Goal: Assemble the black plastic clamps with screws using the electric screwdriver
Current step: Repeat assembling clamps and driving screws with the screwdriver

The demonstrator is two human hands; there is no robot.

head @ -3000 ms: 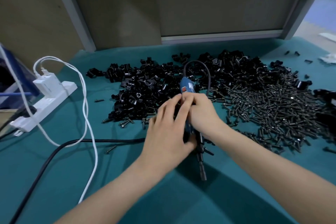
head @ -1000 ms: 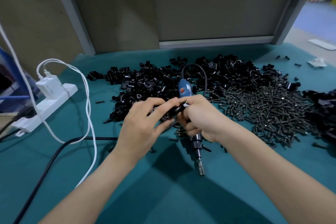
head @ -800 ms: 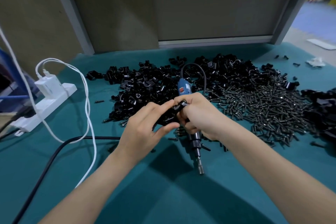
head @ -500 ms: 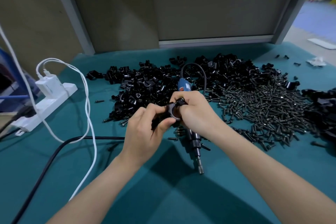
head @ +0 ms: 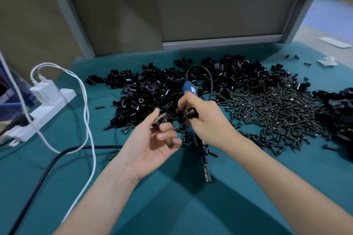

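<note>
Above the teal mat (head: 191,206), the black plastic clamp (head: 172,114) is pinched at the fingertips of the right hand (head: 206,126), whose palm also wraps the electric screwdriver (head: 189,89). The left hand (head: 150,147) curls beside it; I cannot tell if it grips anything. So crowded a pinch could drop the clamp among the loose screws (head: 267,108).

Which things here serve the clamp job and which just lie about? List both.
Job: electric screwdriver in the right hand; held clamp; clamp pile; screw pile.
Lying about: white charger; white cable; crumpled paper.
</note>
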